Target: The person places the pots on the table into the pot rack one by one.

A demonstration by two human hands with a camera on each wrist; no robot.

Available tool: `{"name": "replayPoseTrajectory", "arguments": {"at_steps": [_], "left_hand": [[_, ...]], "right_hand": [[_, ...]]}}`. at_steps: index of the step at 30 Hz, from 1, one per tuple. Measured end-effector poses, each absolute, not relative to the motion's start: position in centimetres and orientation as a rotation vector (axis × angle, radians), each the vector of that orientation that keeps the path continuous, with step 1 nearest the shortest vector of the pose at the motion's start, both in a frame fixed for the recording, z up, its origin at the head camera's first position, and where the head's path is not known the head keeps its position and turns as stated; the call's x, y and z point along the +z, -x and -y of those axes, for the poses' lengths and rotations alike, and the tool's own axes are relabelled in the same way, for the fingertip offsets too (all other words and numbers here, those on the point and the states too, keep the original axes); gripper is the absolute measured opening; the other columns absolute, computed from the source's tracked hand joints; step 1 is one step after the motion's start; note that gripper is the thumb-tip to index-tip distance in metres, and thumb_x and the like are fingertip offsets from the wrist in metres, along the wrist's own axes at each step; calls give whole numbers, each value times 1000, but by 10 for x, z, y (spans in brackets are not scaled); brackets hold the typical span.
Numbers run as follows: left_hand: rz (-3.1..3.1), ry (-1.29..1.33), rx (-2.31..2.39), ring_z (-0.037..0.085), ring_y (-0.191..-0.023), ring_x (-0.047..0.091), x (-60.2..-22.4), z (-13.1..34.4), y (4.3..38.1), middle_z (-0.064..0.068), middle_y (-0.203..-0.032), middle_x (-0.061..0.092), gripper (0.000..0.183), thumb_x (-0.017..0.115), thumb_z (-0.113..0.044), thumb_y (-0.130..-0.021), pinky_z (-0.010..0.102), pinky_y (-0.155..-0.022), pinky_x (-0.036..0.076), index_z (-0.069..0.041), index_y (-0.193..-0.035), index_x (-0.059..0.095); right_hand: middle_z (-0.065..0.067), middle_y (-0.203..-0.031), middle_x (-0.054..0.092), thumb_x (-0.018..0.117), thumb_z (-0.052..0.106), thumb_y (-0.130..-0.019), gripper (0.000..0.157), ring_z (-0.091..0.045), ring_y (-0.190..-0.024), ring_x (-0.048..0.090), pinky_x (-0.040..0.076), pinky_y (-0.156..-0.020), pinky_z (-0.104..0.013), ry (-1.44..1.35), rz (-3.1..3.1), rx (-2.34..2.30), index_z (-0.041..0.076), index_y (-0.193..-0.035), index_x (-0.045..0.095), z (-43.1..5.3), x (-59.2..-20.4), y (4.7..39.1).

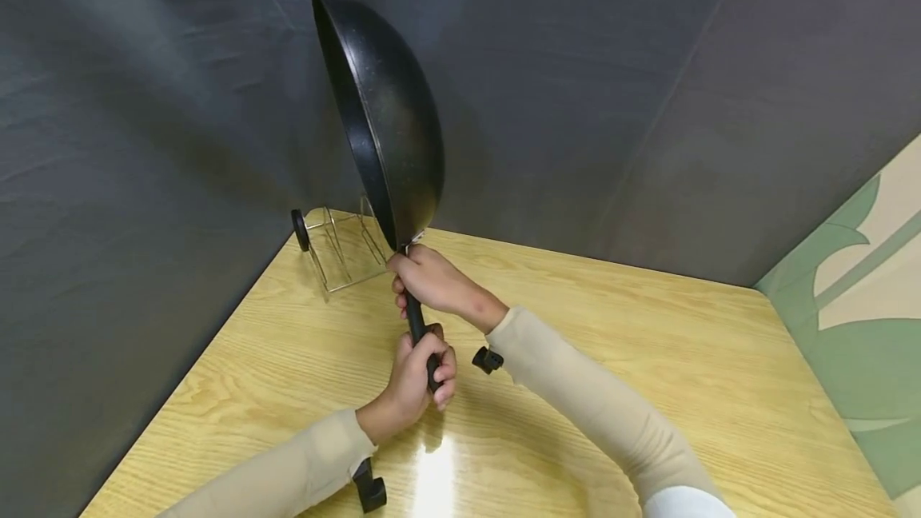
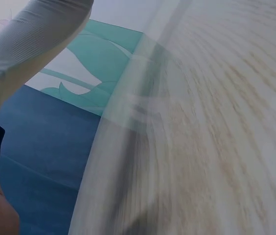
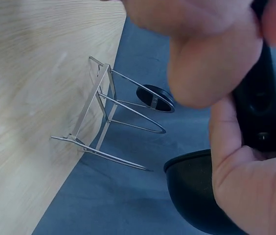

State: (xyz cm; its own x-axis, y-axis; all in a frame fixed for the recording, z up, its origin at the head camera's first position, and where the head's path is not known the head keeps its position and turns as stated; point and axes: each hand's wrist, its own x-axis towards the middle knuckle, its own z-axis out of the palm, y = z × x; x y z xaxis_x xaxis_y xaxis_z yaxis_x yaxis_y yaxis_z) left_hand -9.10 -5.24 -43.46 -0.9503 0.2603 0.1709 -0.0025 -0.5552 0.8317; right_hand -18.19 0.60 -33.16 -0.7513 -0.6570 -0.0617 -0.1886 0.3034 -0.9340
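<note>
Both hands are wrapped around the wok's black handle (image 1: pixel 420 334). The right hand (image 1: pixel 428 278) grips it high up, right under the bowl, fingers curled tight around it. The left hand (image 1: pixel 417 378) grips the low end, fingers closed round it with the thumb on top. In the right wrist view the fingers (image 3: pixel 201 58) are big and blurry, pressed against the handle (image 3: pixel 260 103).

The wok (image 1: pixel 384 114) is held up in the air in the upper middle of the head frame, tipped on its side. Its long axis runs from the handle at the lower center up and a bit left to the rim near the top. The open side faces left toward the gray backdrop (image 1: pixel 129 142), and the rounded bottom faces right. I can't see inside it, so no idea about contents.

The wire rack (image 1: pixel 341 250) stands just left of the right hand, near the table's far left corner, with nothing in its slots.

The table (image 1: pixel 647 342) has lots of bare wood to the right and toward the bottom. Its left edge runs diagonally along the backdrop, and the far edge sits just behind the rack. The left wrist view is mostly motion-blurred tabletop (image 2: pixel 216 137).
</note>
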Motion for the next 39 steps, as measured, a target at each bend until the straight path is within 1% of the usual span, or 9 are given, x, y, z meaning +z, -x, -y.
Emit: {"name": "replayPoseTrajectory", "arguments": {"at_steps": [8, 12, 15, 23, 26, 29, 33, 36, 39], "left_hand": [[-1420, -355, 2684, 11, -29, 38, -439, 59, 94, -3, -42, 36, 30, 38, -15, -94, 29, -26, 32, -6, -66, 35], [-1371, -350, 2706, 11, -29, 38, -441, 60, 95, -3, -42, 35, 29, 37, -14, -94, 29, -26, 32, -8, -65, 34], [-1356, -308, 2693, 12, -28, 37, -443, 63, 95, -3, -40, 34, 30, 35, -13, -93, 29, -26, 32, -9, -63, 33], [-1391, -192, 2694, 12, -26, 35, -443, 68, 97, -3, -36, 32, 48, 37, -21, -94, 29, -26, 32, -7, -48, 29], [-1356, -185, 2695, 11, -27, 35, -443, 71, 97, -4, -37, 32, 45, 36, -21, -93, 29, -26, 31, -10, -50, 31], [-1332, -212, 2705, 10, -27, 35, -445, 74, 96, -4, -38, 31, 37, 34, -18, -93, 28, -26, 31, -13, -57, 33], [-1307, -277, 2721, 9, -27, 34, -449, 78, 95, -4, -39, 30, 28, 31, -15, -91, 28, -26, 30, -13, -63, 29], [-1288, -298, 2727, 9, -27, 33, -450, 81, 95, -5, -39, 29, 27, 31, -14, -90, 27, -26, 29, -13, -63, 26], [-1270, -265, 2742, 8, -28, 33, -451, 81, 96, -5, -39, 30, 27, 30, -15, -90, 26, -26, 29, -15, -63, 29]], "right_hand": [[-11, -57, 52, 33, 24, -98, 45, -29, -51, 59, 53, -56, -38, 826, -2160, -1352, 5, -60, 48, 7, -333, 183], [-10, -55, 51, 33, 25, -98, 44, -29, -50, 61, 53, -53, -38, 841, -2198, -1310, 6, -60, 47, 12, -334, 183], [-11, -56, 52, 34, 26, -99, 44, -28, -51, 61, 53, -53, -37, 843, -2205, -1276, 5, -63, 48, 16, -337, 184], [-11, -59, 58, 33, 28, -100, 47, -25, -48, 60, 52, -49, -36, 929, -2270, -1201, 0, -69, 53, 28, -342, 186], [-9, -57, 58, 33, 29, -100, 46, -23, -47, 60, 50, -48, -33, 956, -2318, -1171, 1, -69, 54, 32, -343, 185], [-6, -55, 58, 35, 29, -100, 44, -20, -46, 59, 46, -47, -30, 981, -2367, -1137, 6, -66, 51, 35, -344, 185], [-4, -53, 58, 37, 29, -100, 44, -16, -47, 59, 42, -45, -28, 1015, -2405, -1091, 8, -63, 49, 39, -346, 184], [-4, -53, 57, 37, 28, -100, 42, -14, -46, 59, 42, -44, -27, 1038, -2434, -1062, 8, -64, 48, 42, -347, 185], [-4, -54, 56, 38, 26, -101, 39, -12, -46, 59, 43, -44, -27, 1054, -2458, -1048, 8, -68, 48, 45, -349, 185]]}}
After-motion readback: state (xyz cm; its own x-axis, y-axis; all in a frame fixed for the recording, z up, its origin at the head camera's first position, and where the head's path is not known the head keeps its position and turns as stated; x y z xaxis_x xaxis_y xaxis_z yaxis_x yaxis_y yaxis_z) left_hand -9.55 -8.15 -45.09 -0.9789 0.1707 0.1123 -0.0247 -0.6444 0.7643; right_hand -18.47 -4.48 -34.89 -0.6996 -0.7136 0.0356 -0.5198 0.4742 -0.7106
